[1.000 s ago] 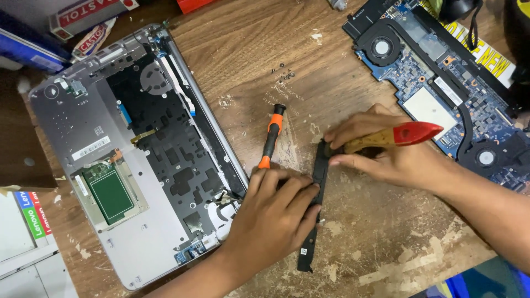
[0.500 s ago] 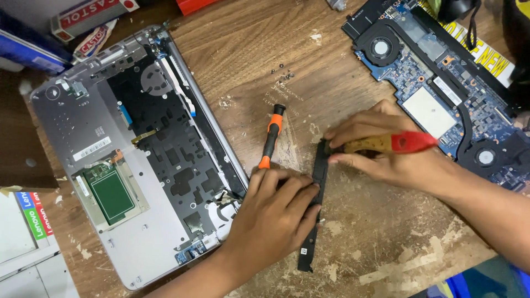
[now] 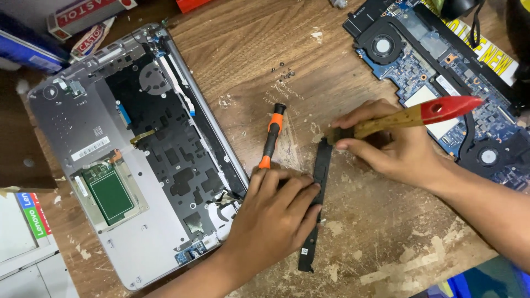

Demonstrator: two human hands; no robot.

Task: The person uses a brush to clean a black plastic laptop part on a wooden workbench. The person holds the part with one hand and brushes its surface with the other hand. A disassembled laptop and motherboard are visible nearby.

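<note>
Black strip pinned flat, brush working its top end

We press the long black strip [image 3: 316,204] onto the bench [image 3: 381,259] with our left hand [image 3: 276,215] spread, right hand [image 3: 395,146] closed on the red-handled brush [image 3: 411,116] — short, light strokes, away from the orange screwdriver [image 3: 270,138].

Long black plastic strip [image 3: 318,182], narrow and flat, lying nearly upright in the view on the worn wooden surface [image 3: 386,243], lower end pointing toward the near edge. Pinned across its middle under the fingers of the left hand [image 3: 276,215]. Brush [image 3: 408,116] with pale wooden handle and red-painted tip, held almost level in the right hand [image 3: 386,143], head touching the strip's upper end; bristles mostly hidden, possibly dark. Orange-and-black screwdriver [image 3: 271,138] lying just left of the strip, lower end beside the left hand's fingers.
</note>
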